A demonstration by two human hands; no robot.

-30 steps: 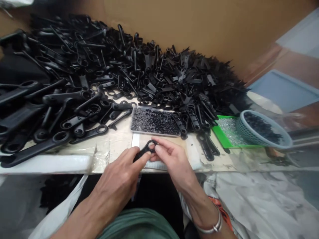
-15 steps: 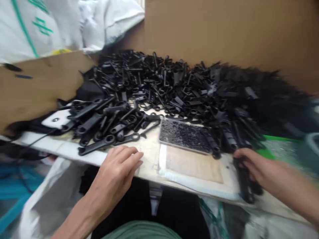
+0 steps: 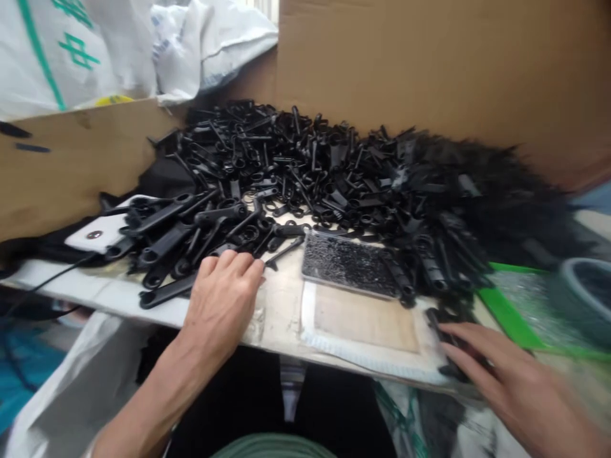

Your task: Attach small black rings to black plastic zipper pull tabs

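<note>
My left hand (image 3: pixel 222 296) is over the front of a loose group of long black plastic levers (image 3: pixel 165 245) with ringed ends. Its fingers are bent down and close together; their tips are hidden, so what they grip cannot be made out. At the front right of the table my right hand (image 3: pixel 506 369), slightly blurred, has its thumb and fingers closed around black plastic levers (image 3: pixel 453 343). Between the hands lies a clear-lidded flat black pad (image 3: pixel 346 264) with a speckled surface. Nearer me is a tan rectangular board (image 3: pixel 365 321) with a pale border.
A large heap of black plastic parts (image 3: pixel 296 159) fills the back, against a cardboard wall (image 3: pixel 443 63). A white phone-like object (image 3: pixel 95 233) with a cable lies left. At right are a green tray (image 3: pixel 510 312) and a grey round container (image 3: pixel 587 299). White sacks (image 3: pixel 109 51) stand behind.
My left hand has moved forward onto the levers, and its fingers now bend over them. The right hand has come lower and nearer me, and the levers in it are turned differently.
</note>
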